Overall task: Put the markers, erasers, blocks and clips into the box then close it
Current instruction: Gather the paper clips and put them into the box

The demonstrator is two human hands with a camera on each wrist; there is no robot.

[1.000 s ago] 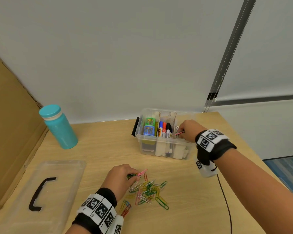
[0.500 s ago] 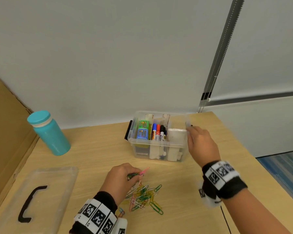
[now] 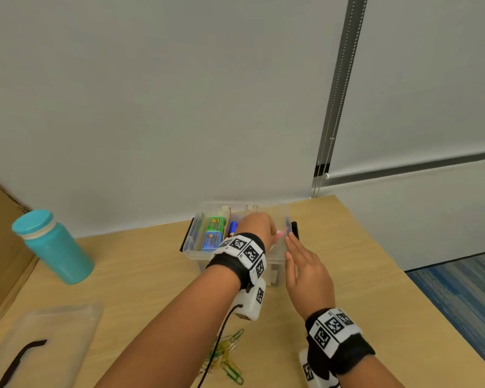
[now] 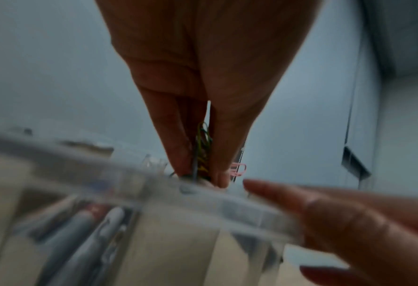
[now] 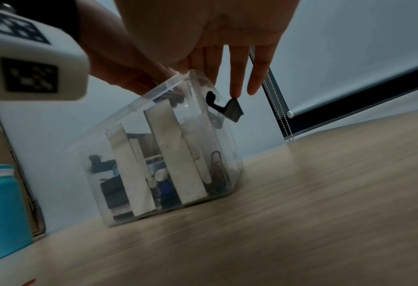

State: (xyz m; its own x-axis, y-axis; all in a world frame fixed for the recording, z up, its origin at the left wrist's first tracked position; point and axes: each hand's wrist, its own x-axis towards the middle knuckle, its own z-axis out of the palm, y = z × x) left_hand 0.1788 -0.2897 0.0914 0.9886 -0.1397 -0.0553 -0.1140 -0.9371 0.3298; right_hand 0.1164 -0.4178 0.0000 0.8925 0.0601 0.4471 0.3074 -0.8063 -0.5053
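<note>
Clips over the box, risk of a spill

The left hand (image 3: 256,226) pinched a bundle of clips (image 4: 203,152) between thumb and fingers (image 4: 176,147) just above the right end compartment of the box (image 3: 192,242); the right hand (image 3: 305,273), fingers straight and together, lay against its right wall. Released too near the rim, clips could have snagged or fallen onto the tabletop (image 3: 347,261), where loose clips (image 3: 230,359) waited and the lid (image 3: 53,331) lay apart.

Even, bright head view; both wrist views dim, motion-blurred, edge-warped.
</note>
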